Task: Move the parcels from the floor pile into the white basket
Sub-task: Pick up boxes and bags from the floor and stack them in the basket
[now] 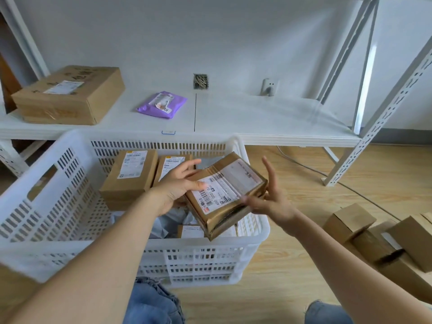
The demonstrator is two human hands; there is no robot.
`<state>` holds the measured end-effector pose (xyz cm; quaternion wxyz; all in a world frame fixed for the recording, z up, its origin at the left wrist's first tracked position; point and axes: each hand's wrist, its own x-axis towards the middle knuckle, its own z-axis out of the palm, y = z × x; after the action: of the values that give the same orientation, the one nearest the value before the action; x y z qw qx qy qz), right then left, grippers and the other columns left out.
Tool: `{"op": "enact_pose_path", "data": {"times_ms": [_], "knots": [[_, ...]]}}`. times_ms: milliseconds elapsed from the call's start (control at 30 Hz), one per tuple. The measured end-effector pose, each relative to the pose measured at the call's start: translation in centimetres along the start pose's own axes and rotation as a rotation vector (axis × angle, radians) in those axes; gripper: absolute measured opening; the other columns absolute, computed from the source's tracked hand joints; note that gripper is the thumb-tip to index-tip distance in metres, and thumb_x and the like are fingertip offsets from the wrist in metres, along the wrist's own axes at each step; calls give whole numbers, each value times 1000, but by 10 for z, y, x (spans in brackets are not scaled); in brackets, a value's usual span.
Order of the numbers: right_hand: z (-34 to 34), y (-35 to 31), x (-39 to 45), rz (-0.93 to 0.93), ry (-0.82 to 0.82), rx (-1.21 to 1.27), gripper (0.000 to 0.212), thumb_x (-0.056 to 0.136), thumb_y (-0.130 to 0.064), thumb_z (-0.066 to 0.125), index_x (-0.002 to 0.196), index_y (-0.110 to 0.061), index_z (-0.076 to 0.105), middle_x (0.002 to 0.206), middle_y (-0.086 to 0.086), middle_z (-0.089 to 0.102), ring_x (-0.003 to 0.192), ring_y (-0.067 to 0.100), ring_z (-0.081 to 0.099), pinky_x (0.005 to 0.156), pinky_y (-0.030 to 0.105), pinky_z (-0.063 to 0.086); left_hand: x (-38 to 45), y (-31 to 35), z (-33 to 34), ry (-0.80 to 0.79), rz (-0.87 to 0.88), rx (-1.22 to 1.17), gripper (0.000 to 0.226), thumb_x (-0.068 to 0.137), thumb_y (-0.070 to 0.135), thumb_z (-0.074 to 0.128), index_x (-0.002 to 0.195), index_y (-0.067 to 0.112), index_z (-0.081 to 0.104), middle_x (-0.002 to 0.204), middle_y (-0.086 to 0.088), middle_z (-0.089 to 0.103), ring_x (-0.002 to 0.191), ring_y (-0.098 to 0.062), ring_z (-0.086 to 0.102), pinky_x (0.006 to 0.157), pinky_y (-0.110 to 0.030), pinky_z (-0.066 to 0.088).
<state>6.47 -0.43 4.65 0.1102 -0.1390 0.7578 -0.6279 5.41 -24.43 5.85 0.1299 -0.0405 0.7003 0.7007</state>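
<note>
Closest to the lens are the person's bare forearms and a bit of frayed blue jeans [152, 302] at the bottom edge. Both hands are on one taped brown parcel [225, 195] held tilted over the white basket's [46, 206] right side. The left hand [177, 185] grips its left edge, thumb lying on the shipping label; the right hand [271, 199] pinches the right edge with its other fingers splayed out straight. Several labelled boxes [131, 174] already sit in the basket. The floor pile [383, 239] of cardboard boxes is off to the right on light wood-look flooring. Behind the basket, a low white shelf [257, 118] holds a big carton [70, 94] and a purple mailer [162, 104], against a plain white wall with a socket.
</note>
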Motion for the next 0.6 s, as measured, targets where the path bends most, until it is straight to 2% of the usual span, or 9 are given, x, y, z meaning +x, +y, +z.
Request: {"op": "enact_pose_path", "data": {"times_ms": [67, 133, 200, 300, 367, 433, 500, 567, 600], "knots": [[1, -4, 6, 114, 66, 185, 84, 77, -40, 64, 136, -56, 6, 107, 3, 62, 79, 17, 70, 60, 29, 56, 1, 1, -1, 0, 57, -15, 63, 75, -4, 69, 123, 32, 51, 113, 6, 59, 93, -8, 60, 64, -20, 51], [0, -7, 11, 203, 82, 194, 67, 87, -45, 52, 135, -59, 7, 114, 3, 58, 77, 21, 70, 59, 35, 56, 3, 3, -1, -6, 109, -15, 60, 74, -4, 69, 116, 36, 54, 117, 6, 57, 99, -5, 57, 69, -20, 51], [-2, -10, 16, 302, 34, 175, 72, 83, -45, 54, 136, -58, 6, 114, 4, 56, 76, 23, 68, 59, 37, 55, 5, 4, 0, 6, 155, 4, 60, 73, -4, 70, 108, 42, 55, 128, 2, 51, 106, -5, 53, 73, -20, 48], [0, -12, 20, 359, 29, 168, 80, 81, -41, 56, 136, -56, -1, 111, 6, 57, 82, 26, 67, 59, 39, 55, 9, 5, 2, 112, 194, -1, 68, 73, -5, 70, 112, 47, 51, 142, -2, 37, 123, -14, 41, 76, -20, 45], [4, -11, 24, 339, 110, 186, 78, 86, -40, 50, 138, -52, -7, 106, 5, 59, 81, 25, 66, 56, 38, 54, 13, 6, 3, 179, 162, -41, 72, 74, 3, 72, 122, 47, 42, 148, -3, 28, 128, -18, 34, 81, -26, 44], [8, -11, 28, 329, 182, 233, 77, 88, -41, 46, 139, -49, -12, 107, 6, 59, 78, 26, 66, 51, 36, 53, 16, 5, 6, 220, 45, 1, 81, 75, 21, 75, 134, 47, 25, 150, -1, 25, 132, -22, 29, 97, -40, 38], [14, -12, 29, 333, 191, 299, 71, 89, -40, 46, 138, -47, -4, 107, 12, 57, 68, 27, 67, 48, 37, 52, 17, 0, 9, 189, -105, 10, 89, 72, 35, 76, 134, 50, 13, 142, 2, 35, 132, -29, 29, 102, -56, 29], [19, -12, 29, 338, 159, 332, 63, 88, -37, 49, 136, -44, 8, 100, 14, 57, 60, 27, 68, 50, 43, 53, 18, -4, 13, 124, -183, -64, 78, 69, 40, 76, 122, 47, 20, 116, 8, 48, 123, -30, 37, 96, -57, 34], [21, -11, 28, 338, 133, 327, 64, 86, -36, 52, 135, -44, 10, 99, 14, 57, 64, 28, 68, 53, 46, 54, 20, -6, 14, 117, -194, -119, 71, 69, 39, 76, 117, 44, 25, 106, 7, 52, 117, -29, 44, 93, -56, 38]]}}
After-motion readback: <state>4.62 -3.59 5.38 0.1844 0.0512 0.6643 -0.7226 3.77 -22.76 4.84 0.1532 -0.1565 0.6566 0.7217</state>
